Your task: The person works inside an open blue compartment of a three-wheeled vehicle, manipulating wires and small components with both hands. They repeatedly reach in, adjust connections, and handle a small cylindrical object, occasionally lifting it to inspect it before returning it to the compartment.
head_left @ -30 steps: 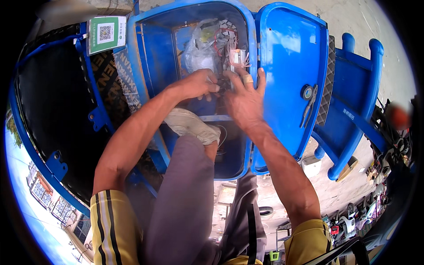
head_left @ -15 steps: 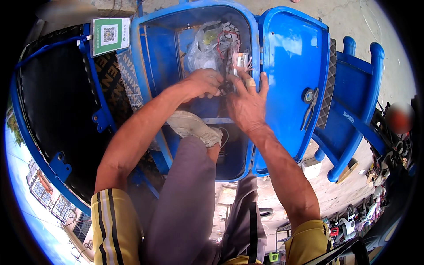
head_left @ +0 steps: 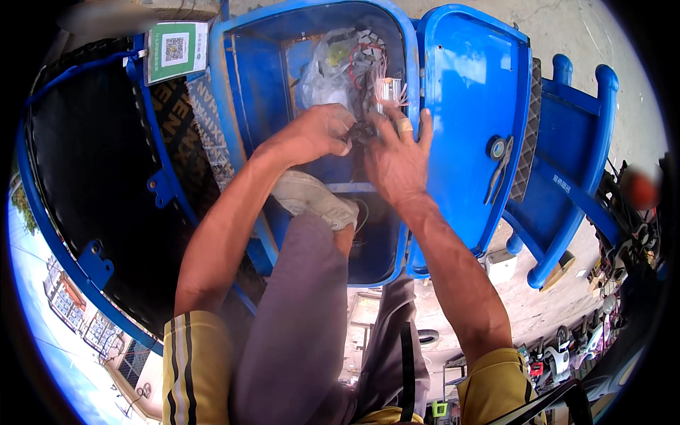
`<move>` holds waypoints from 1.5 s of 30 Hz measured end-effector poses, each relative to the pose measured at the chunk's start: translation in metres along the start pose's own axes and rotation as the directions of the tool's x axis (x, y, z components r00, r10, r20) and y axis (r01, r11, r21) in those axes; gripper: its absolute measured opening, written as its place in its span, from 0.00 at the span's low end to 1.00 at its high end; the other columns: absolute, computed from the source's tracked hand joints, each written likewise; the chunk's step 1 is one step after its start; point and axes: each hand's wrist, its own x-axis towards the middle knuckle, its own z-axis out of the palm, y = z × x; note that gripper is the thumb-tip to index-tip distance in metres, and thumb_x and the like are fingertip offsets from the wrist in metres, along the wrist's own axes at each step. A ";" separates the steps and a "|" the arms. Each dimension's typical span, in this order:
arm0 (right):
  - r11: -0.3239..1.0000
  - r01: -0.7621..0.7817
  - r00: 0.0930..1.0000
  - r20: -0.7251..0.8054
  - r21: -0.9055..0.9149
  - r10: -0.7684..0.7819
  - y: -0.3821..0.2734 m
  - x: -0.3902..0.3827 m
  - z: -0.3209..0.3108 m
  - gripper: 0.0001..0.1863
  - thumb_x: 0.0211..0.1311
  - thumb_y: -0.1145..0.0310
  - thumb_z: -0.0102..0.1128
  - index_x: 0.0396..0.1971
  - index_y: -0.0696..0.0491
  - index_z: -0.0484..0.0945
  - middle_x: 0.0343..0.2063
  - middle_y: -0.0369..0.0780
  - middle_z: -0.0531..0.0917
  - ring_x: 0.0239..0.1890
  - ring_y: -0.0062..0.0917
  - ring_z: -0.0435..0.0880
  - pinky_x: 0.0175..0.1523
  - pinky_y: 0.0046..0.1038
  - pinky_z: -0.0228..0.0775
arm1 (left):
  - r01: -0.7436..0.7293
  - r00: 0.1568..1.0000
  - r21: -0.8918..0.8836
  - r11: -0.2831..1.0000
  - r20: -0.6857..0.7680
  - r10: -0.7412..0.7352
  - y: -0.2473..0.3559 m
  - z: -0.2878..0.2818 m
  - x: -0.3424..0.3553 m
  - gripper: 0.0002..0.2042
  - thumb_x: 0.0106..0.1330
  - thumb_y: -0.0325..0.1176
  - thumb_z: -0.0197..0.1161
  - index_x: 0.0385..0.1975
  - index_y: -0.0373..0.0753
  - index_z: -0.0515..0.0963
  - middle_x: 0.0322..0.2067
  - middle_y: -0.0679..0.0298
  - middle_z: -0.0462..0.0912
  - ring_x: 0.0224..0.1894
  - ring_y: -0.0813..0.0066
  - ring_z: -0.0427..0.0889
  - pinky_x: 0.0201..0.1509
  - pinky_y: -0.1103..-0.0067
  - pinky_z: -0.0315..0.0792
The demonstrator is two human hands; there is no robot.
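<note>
Dark wires (head_left: 362, 132) in blue box (head_left: 258, 79), in gap between curled left hand (head_left: 322, 131) and right hand (head_left: 397, 164); cannot tell if either grip clasps them

Green-white card (head_left: 176, 51); black panel (head_left: 99, 177); lower right, probably scooters (head_left: 559, 360).
</note>
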 end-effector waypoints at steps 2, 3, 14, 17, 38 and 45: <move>1.000 -0.005 1.000 0.002 0.010 0.005 -0.001 0.000 -0.003 0.04 0.58 0.66 0.73 0.29 0.47 0.93 0.64 0.28 0.81 0.77 0.30 0.69 0.85 0.69 0.41 | 0.052 0.998 0.103 0.993 0.028 -0.055 0.001 0.000 -0.003 0.19 0.63 0.17 0.75 0.53 0.29 0.81 0.39 0.56 0.92 0.46 0.67 0.91 0.56 0.72 0.81; 1.000 -0.004 1.000 -0.008 0.024 0.004 -0.001 0.001 -0.003 0.04 0.58 0.66 0.72 0.28 0.48 0.93 0.64 0.29 0.81 0.77 0.31 0.69 0.85 0.69 0.42 | 0.083 0.994 0.144 0.986 0.053 -0.091 -0.001 0.001 -0.003 0.18 0.63 0.17 0.75 0.52 0.28 0.81 0.39 0.55 0.93 0.46 0.67 0.91 0.56 0.72 0.81; 1.000 0.010 1.000 -0.012 0.010 -0.009 -0.001 0.001 -0.002 0.02 0.57 0.66 0.73 0.27 0.46 0.92 0.63 0.26 0.81 0.77 0.29 0.69 0.85 0.68 0.43 | 0.054 0.944 0.364 0.930 0.285 -0.167 -0.005 0.006 0.004 0.15 0.70 0.27 0.74 0.53 0.29 0.86 0.46 0.52 0.95 0.53 0.62 0.92 0.59 0.67 0.81; 1.000 0.004 1.000 0.003 0.017 -0.004 0.000 -0.001 -0.004 0.02 0.57 0.66 0.73 0.27 0.46 0.92 0.64 0.26 0.81 0.77 0.29 0.69 0.84 0.68 0.42 | -0.039 0.948 0.434 0.900 0.300 -0.104 -0.003 0.000 -0.004 0.13 0.72 0.30 0.73 0.52 0.32 0.89 0.47 0.53 0.95 0.53 0.60 0.92 0.60 0.65 0.81; 0.999 -0.004 1.000 0.024 0.043 0.003 -0.001 -0.001 -0.002 0.08 0.62 0.67 0.70 0.38 0.48 0.94 0.64 0.29 0.81 0.77 0.30 0.69 0.86 0.69 0.41 | -0.297 0.955 0.817 0.495 0.250 0.160 0.022 0.013 0.021 0.09 0.73 0.34 0.69 0.47 0.37 0.86 0.43 0.50 0.93 0.51 0.47 0.91 0.58 0.57 0.82; 1.000 0.008 1.000 -0.018 -0.006 -0.008 0.001 -0.001 0.004 0.09 0.57 0.65 0.74 0.37 0.44 0.95 0.64 0.27 0.80 0.76 0.30 0.70 0.85 0.69 0.40 | -0.458 0.842 0.879 0.131 0.381 0.382 0.013 0.021 0.019 0.08 0.65 0.26 0.66 0.42 0.32 0.83 0.36 0.52 0.92 0.41 0.49 0.94 0.41 0.59 0.87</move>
